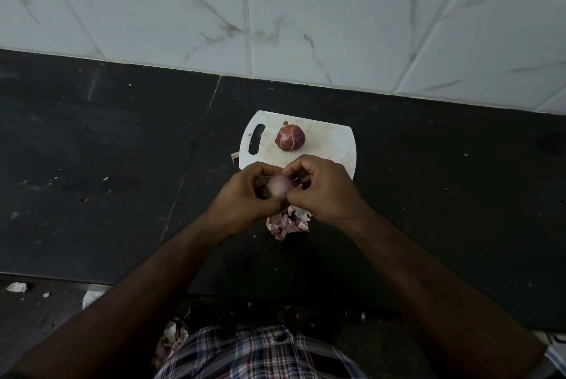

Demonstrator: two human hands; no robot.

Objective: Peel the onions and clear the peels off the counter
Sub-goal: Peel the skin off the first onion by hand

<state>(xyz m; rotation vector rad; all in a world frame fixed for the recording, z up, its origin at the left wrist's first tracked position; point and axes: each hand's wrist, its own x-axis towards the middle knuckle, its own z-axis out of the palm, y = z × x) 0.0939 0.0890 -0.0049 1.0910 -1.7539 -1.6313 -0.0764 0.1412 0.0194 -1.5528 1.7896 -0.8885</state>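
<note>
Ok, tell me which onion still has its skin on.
The onion on the cutting board, dark purple and untouched. The onion in the hands is pale, mostly peeled, gripped by left hand and right hand.

Both forearms reach forward; left hand [249, 191] and right hand [321, 187] meet, fingers curled.

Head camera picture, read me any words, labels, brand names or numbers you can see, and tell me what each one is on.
None: no readable text shows in this view.
The white cutting board is plain, with no brand or label.
The unpeeled onion on it has no sticker.
The wall tiles carry only grey veining, no lettering.
The black counter shows only specks and scuffs.
The plaid shirt shows a pattern only.
</note>
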